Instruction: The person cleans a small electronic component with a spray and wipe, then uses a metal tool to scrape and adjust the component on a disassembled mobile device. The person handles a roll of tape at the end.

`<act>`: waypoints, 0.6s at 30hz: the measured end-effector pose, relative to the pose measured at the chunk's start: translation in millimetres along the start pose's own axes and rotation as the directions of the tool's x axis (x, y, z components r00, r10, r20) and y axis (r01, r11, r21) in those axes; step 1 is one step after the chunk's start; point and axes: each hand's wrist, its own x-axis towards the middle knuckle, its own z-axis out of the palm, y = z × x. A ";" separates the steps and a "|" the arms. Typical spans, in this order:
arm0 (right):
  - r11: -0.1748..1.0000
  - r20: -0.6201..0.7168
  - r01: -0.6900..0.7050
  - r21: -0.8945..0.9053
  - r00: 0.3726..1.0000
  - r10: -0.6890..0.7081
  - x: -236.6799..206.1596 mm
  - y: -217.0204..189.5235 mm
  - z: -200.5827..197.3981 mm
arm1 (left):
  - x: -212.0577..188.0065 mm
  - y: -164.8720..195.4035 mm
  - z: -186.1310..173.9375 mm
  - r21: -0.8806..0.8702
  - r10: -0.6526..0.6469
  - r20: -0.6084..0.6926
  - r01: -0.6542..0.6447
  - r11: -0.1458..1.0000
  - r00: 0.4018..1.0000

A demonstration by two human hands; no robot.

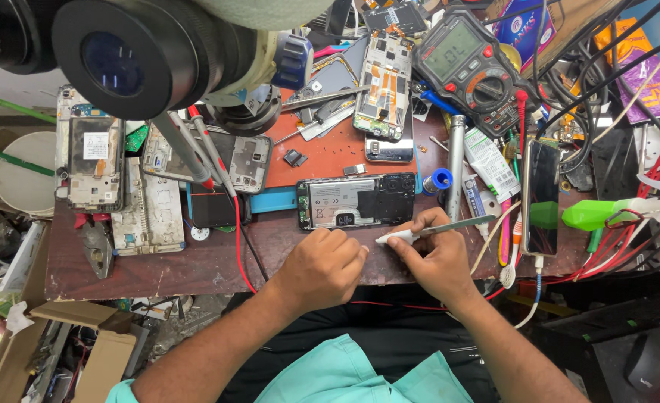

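Tweezers (449, 226) lie pinched in the right hand (436, 257), fingers closed round them, white tip pointing left toward the left hand (322, 267). That hand is curled into a loose fist on the bench edge; whether it holds anything, I cannot tell. Just beyond both lies an opened phone (356, 201), with a multimeter (470, 63) farther back.
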 end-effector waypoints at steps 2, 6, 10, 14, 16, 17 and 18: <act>0.993 0.041 0.017 0.118 0.999 -0.022 -1.2 3.1 -1.3 | 0.7 -0.3 0.1 -0.051 -0.059 -0.054 0.056 0.997 0.997; 0.966 0.062 0.131 0.224 0.987 -0.149 -5.1 7.9 -2.7 | 0.0 -5.0 1.0 -0.321 -0.303 -0.101 0.258 0.911 0.947; 0.919 -0.004 0.389 0.069 0.921 -0.390 -8.6 10.3 -2.2 | -1.3 2.2 9.7 -0.591 -0.668 0.245 0.655 0.471 0.702; 0.890 -0.041 0.449 0.078 0.894 -0.447 -9.9 9.6 -0.1 | -2.7 16.1 24.8 -0.723 -0.707 0.438 0.685 0.089 0.555; 0.893 -0.039 0.447 0.040 0.894 -0.446 -9.6 7.9 -0.5 | -2.6 15.7 31.6 -0.766 -0.703 0.468 0.642 -0.021 0.535; 0.894 -0.037 0.447 0.035 0.894 -0.446 -9.2 7.1 -0.4 | -3.2 14.9 33.6 -0.777 -0.699 0.479 0.627 -0.057 0.531; 0.895 -0.034 0.446 0.031 0.895 -0.445 -9.0 6.4 -0.5 | -3.9 14.3 35.2 -0.786 -0.695 0.491 0.611 -0.094 0.525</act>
